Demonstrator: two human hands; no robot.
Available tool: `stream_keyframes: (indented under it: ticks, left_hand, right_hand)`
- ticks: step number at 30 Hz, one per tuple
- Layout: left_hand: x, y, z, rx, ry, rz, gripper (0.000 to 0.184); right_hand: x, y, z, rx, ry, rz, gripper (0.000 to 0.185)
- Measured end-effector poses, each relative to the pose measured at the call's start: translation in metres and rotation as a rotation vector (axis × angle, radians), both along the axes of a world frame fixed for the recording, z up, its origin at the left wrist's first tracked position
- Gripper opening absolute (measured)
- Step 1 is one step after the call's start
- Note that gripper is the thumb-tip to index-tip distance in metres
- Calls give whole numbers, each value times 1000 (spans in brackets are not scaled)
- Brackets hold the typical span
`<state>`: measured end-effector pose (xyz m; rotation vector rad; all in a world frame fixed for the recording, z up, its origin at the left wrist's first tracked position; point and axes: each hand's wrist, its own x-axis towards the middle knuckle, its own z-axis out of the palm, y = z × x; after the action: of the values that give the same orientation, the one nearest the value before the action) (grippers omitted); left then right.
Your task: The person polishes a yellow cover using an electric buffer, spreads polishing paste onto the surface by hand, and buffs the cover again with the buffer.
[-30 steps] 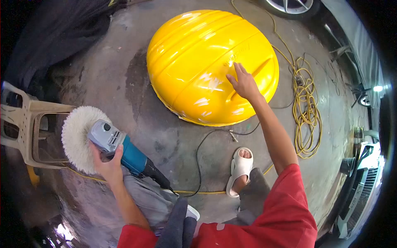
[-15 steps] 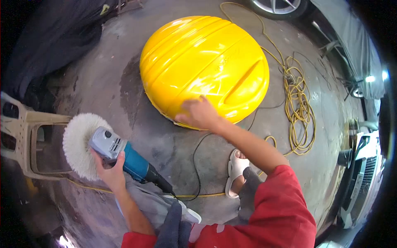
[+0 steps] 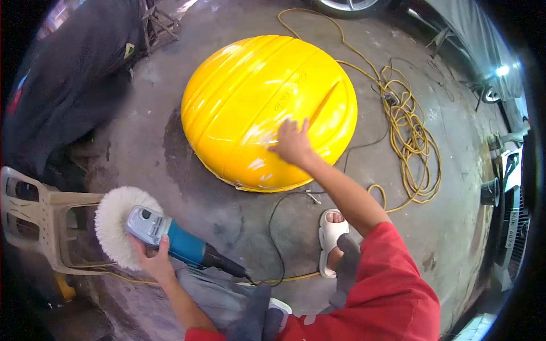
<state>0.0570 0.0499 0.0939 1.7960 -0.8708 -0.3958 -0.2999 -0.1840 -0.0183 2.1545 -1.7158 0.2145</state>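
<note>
A glossy yellow domed cover [image 3: 244, 108] with grooves and raised lettering rests on the floor ahead of me. My right hand [image 3: 293, 143] is over its near right part, fingers apart and holding nothing; whether the fingertips touch the surface I cannot tell. At the lower left, my left hand [image 3: 156, 258] grips a teal and grey electric polisher [image 3: 185, 243] near its metal head. The polisher carries a fluffy white buffing pad [image 3: 116, 219], turned to the left. Its black handle end lies toward my lap.
A beige plastic chair [image 3: 57, 199] stands at left, close to the pad. Coiled yellow cord [image 3: 418, 150] lies at right, and a thin dark cable [image 3: 272, 219] crosses the floor. Dark cloth [image 3: 74, 85] drapes at upper left. A car wheel [image 3: 350, 4] is at the top.
My right hand has moved from the cover's near edge up and right over its surface. The camera view has shifted a little. My left hand keeps hold of the polisher.
</note>
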Motion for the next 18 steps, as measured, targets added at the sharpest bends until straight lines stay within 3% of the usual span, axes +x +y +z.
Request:
stream_keyframes:
  ticks: [1, 2, 3, 4, 5, 6, 7, 9, 11, 13, 15, 17, 18]
  left_hand:
    - [1, 0, 4, -4, -14, 0, 90]
    - [-3, 4, 7, -83, 92, -76, 91]
    - [-4, 11, 7, -153, 204, -150, 92]
    - [-1, 17, -2, -229, 223, -217, 75]
    - [0, 25, -9, -224, 231, -210, 75]
    - [2, 35, -15, -287, 487, -235, 75]
    - [4, 42, -18, -350, 742, -258, 76]
    - [-11, 35, 1, -316, 796, -255, 81]
    - [-28, 23, 22, -384, 980, 128, 82]
    - [-23, 17, 25, -472, 1066, 168, 81]
    - [-13, 17, 16, -583, 1256, -29, 80]
    - [-4, 20, 5, -665, 1550, -300, 79]
    - [0, 22, 0, -697, 1732, -437, 79]
  right_hand:
    - [21, 17, 46, 437, -37, 184, 52]
    - [43, 30, 69, 572, -209, 359, 49]
    - [67, 43, 77, 760, -792, 355, 47]
    - [84, 49, 78, 732, -962, 472, 51]
    - [107, 45, 65, 887, -1226, 503, 57]
    - [131, 41, 53, 1039, -1491, 529, 64]
    - [151, 51, 64, 1284, -1796, 471, 71]
    - [187, 86, 106, 1765, -2367, 437, 84]
    - [218, 120, 111, 1627, -2672, 582, 79]
    - [216, 151, 111, 1721, -2544, 571, 78]
    - [205, 168, 115, 1792, -2408, 564, 77]
    - [202, 176, 121, 1502, -2355, 960, 73]
    - [213, 164, 117, 1496, -2273, 876, 75]
